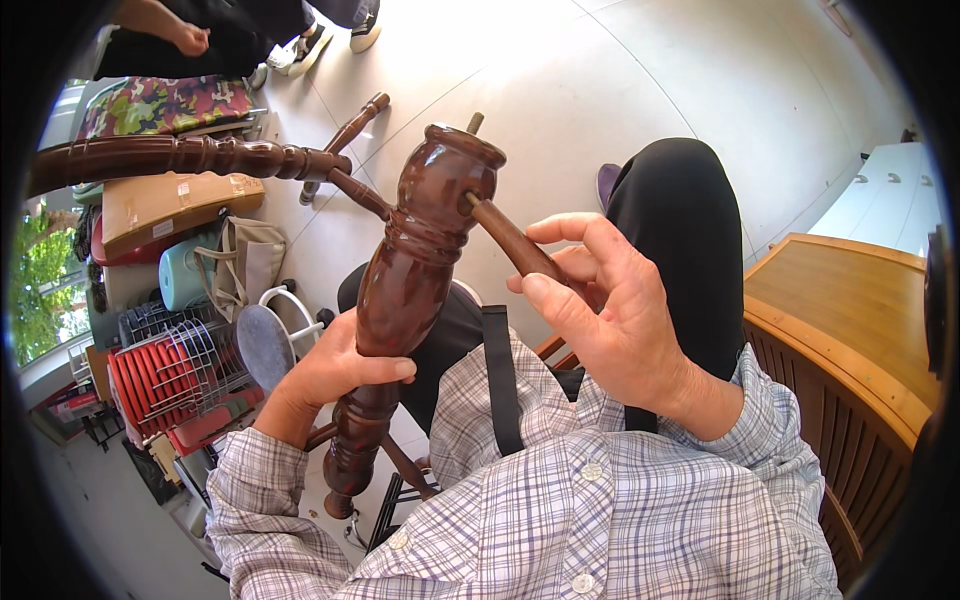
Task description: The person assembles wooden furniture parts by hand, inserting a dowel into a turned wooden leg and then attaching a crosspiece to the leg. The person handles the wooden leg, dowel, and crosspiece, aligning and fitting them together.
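A glossy red-brown turned wooden post (405,290) leans upright before me, with a thin dowel pin (475,123) standing out of its top end. My left hand (345,365) is wrapped around its lower part, thumb across the front. Between the thumb and fingers of my right hand (620,310) is a tapered wooden spindle (515,240). The spindle's pale pin end meets a hole in the post's upper side; how deep it sits I cannot tell. From the post's far side a thin rung runs to a long turned wooden rail (200,156) at left.
At left are a cardboard box (180,208), a beige bag (245,260), a wire rack with red items (160,385) and a round grey-topped stool (266,347). A wooden cabinet (850,290) stands at right. Another person's hand (190,38) shows at upper left.
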`<state>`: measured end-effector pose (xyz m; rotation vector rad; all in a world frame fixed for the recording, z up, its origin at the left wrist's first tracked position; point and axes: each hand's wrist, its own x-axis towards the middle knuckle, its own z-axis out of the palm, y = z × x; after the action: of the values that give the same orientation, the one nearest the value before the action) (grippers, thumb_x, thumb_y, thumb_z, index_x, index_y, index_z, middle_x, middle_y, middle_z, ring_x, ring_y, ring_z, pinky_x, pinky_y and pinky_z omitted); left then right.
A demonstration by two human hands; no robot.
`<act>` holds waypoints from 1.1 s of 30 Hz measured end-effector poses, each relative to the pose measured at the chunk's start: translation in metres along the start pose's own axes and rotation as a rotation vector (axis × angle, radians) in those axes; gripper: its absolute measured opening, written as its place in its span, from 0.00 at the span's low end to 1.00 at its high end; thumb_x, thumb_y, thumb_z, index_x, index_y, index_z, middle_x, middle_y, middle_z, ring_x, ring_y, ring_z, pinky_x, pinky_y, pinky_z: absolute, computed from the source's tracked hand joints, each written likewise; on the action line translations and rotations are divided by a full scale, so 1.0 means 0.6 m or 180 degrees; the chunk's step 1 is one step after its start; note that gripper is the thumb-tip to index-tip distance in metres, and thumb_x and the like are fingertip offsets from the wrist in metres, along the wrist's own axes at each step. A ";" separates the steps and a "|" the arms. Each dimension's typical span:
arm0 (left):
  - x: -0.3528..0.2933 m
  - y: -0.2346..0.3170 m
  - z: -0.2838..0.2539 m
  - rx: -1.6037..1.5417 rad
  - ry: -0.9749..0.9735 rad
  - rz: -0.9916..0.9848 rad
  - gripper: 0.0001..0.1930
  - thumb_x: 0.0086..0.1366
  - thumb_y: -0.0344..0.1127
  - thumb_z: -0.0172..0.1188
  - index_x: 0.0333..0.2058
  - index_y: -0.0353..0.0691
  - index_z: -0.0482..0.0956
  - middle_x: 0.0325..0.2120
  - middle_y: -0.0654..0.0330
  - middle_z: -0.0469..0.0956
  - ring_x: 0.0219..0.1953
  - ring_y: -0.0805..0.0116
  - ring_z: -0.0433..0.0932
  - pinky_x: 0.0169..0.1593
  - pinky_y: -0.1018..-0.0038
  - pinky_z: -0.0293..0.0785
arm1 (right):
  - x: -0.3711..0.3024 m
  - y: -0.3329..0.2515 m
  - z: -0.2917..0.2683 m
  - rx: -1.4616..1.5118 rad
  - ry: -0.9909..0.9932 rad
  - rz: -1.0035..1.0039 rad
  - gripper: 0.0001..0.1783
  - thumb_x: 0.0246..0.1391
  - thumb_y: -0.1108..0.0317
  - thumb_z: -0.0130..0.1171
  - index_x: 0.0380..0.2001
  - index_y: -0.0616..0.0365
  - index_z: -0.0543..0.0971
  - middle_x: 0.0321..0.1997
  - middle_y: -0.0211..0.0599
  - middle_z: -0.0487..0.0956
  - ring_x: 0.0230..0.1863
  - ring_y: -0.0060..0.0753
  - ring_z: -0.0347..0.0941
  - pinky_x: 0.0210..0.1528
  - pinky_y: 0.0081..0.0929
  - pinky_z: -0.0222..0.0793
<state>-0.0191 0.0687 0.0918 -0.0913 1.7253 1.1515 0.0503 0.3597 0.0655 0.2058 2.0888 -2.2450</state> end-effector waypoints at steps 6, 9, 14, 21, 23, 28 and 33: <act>0.000 -0.025 -0.003 0.0097 0.0135 0.0173 0.33 0.52 0.36 0.74 0.55 0.29 0.72 0.36 0.54 0.83 0.37 0.64 0.84 0.45 0.69 0.81 | -0.008 -0.016 -0.001 -0.0509 -0.0036 -0.0177 0.18 0.61 0.70 0.63 0.50 0.67 0.73 0.32 0.51 0.86 0.30 0.38 0.87 0.33 0.28 0.81; -0.002 -0.027 0.002 0.0062 0.0202 0.0183 0.34 0.52 0.35 0.75 0.56 0.29 0.72 0.38 0.55 0.82 0.38 0.64 0.85 0.45 0.68 0.81 | -0.009 -0.011 0.000 -0.0590 -0.0038 -0.0271 0.18 0.61 0.70 0.64 0.50 0.65 0.73 0.31 0.51 0.86 0.29 0.41 0.87 0.33 0.30 0.81; -0.005 -0.019 0.013 0.0186 0.0333 0.0164 0.33 0.52 0.35 0.75 0.56 0.31 0.72 0.39 0.56 0.81 0.40 0.67 0.83 0.48 0.69 0.79 | -0.012 -0.016 -0.001 -0.0836 -0.0006 -0.0374 0.17 0.59 0.71 0.65 0.48 0.65 0.73 0.31 0.49 0.85 0.29 0.41 0.86 0.32 0.30 0.81; -0.013 -0.016 0.039 0.0518 0.0608 0.0279 0.42 0.53 0.37 0.79 0.64 0.31 0.67 0.55 0.55 0.78 0.57 0.66 0.76 0.64 0.67 0.70 | -0.016 -0.009 -0.003 -0.0226 -0.0047 -0.0040 0.16 0.64 0.70 0.62 0.50 0.66 0.73 0.34 0.35 0.79 0.27 0.12 0.73 0.26 0.16 0.68; -0.013 -0.019 0.045 0.0583 0.0691 0.0328 0.42 0.53 0.38 0.79 0.63 0.31 0.68 0.55 0.55 0.78 0.55 0.66 0.77 0.63 0.68 0.71 | -0.011 -0.014 -0.003 0.0272 -0.0009 0.0278 0.14 0.64 0.70 0.63 0.46 0.67 0.74 0.38 0.40 0.80 0.31 0.18 0.77 0.31 0.19 0.73; -0.008 -0.017 0.049 0.0773 0.0753 0.0353 0.41 0.52 0.39 0.78 0.61 0.31 0.69 0.53 0.53 0.79 0.54 0.65 0.78 0.62 0.67 0.72 | -0.003 0.010 -0.026 0.0909 -0.0138 0.0648 0.14 0.67 0.69 0.62 0.48 0.69 0.76 0.39 0.37 0.82 0.35 0.16 0.78 0.32 0.16 0.74; -0.004 -0.017 0.051 0.0997 0.0812 0.0311 0.40 0.52 0.40 0.78 0.59 0.30 0.69 0.51 0.52 0.80 0.52 0.64 0.79 0.61 0.67 0.74 | -0.008 0.001 -0.040 0.0965 -0.0237 0.1121 0.19 0.71 0.63 0.57 0.56 0.69 0.75 0.39 0.34 0.82 0.28 0.13 0.70 0.28 0.14 0.68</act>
<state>0.0088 0.0846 0.0863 0.0409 2.1382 0.9559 0.0563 0.3836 0.0638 0.4584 1.5239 -2.2899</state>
